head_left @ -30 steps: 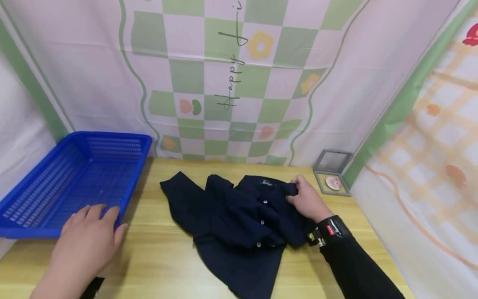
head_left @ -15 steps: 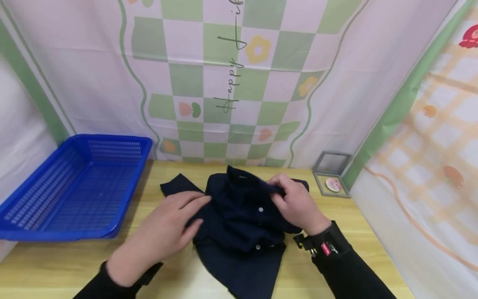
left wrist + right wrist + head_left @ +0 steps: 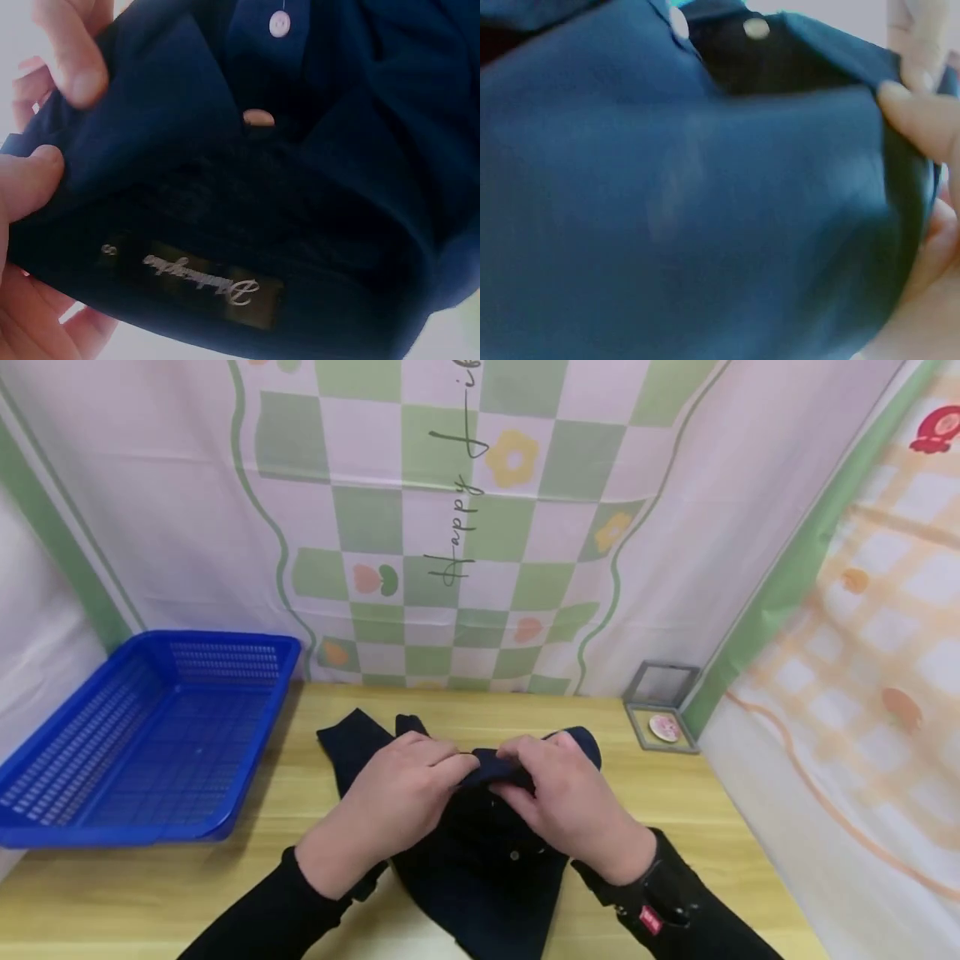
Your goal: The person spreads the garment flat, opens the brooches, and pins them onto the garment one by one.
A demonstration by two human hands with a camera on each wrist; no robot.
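A navy button shirt [image 3: 498, 885] lies bunched on the table, its collar [image 3: 491, 767] raised between my two hands. My left hand [image 3: 397, 789] grips the collar on the left side, thumb towards the middle. On the other side my right hand [image 3: 577, 802] pinches it between thumb and fingers. The left wrist view looks into the neck opening, where a brand label [image 3: 217, 285] and a pale button [image 3: 279, 24] show. Dark blue cloth fills most of the right wrist view, with fingertips [image 3: 911, 105] holding its edge. One short sleeve [image 3: 352, 743] spreads out behind my left hand.
A blue plastic basket [image 3: 225, 822] with slotted sides stands at the left. At the back right corner sits a small grey hinged frame [image 3: 633, 714] with a round pink-and-white piece [image 3: 664, 727] in it. Printed cloth [image 3: 435, 635] hangs behind the wooden table [image 3: 292, 893].
My left hand has left the basket rim and moved right to the shirt collar, which it now grips. My right hand has shifted left with the collar, lifting and turning it.
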